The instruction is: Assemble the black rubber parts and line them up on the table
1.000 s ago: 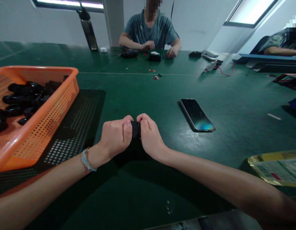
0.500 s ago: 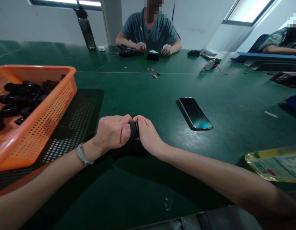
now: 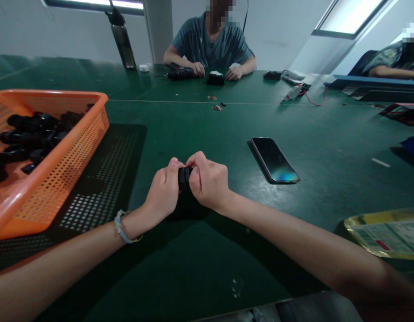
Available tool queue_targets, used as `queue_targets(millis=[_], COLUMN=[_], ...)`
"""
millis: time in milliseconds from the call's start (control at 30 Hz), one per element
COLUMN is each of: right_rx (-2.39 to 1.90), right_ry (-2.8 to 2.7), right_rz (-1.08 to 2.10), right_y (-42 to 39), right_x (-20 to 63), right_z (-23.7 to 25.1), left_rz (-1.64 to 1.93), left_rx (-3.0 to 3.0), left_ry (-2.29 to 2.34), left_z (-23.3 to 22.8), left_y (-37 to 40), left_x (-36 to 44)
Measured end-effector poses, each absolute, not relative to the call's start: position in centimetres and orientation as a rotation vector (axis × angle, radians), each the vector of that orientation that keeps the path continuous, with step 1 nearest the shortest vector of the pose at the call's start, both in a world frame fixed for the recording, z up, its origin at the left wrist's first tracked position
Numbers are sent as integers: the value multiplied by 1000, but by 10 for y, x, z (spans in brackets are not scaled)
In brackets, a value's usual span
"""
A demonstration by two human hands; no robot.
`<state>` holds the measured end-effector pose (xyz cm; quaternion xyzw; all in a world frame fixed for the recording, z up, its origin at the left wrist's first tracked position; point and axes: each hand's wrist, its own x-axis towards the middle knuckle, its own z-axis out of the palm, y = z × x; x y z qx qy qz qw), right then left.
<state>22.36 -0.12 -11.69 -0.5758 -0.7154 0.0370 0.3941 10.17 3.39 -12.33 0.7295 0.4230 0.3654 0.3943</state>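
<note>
A black ridged cylindrical part (image 3: 183, 179) is gripped from both sides, a little above the green tabletop. My left hand (image 3: 162, 188) is closed around its left end, thumb pointing up. Around the right end, my right hand (image 3: 210, 181) is closed with its thumb pressed against the part. Most of the part is hidden by my fingers, so its full shape cannot be made out. Left of my hands, an orange perforated basket (image 3: 68, 161) contains several black parts (image 3: 32, 129) with a similar dark finish.
A phone (image 3: 274, 160) lies right of my hands, and a yellow-edged packet (image 3: 388, 232) is at the right edge. Across the green table (image 3: 180, 129) sits a person (image 3: 212, 49) beside a power drill (image 3: 180, 73). A dark bottle (image 3: 122, 42) stands at the back left.
Both wrists have turned in opposite directions around the black part. My left thumb has moved up, and my right thumb now shows on the near side.
</note>
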Motion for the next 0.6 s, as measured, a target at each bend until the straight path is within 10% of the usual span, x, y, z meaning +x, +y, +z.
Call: queue_targets(millis=[600], right_rx=[-1456], right_ry=[-1197], right_rz=[665], right_y=[-4], right_x=[202], right_z=[-124], left_rz=[1001], left_rx=[2885], left_ry=[1014], left_z=[-110], left_y=[38], left_x=[90])
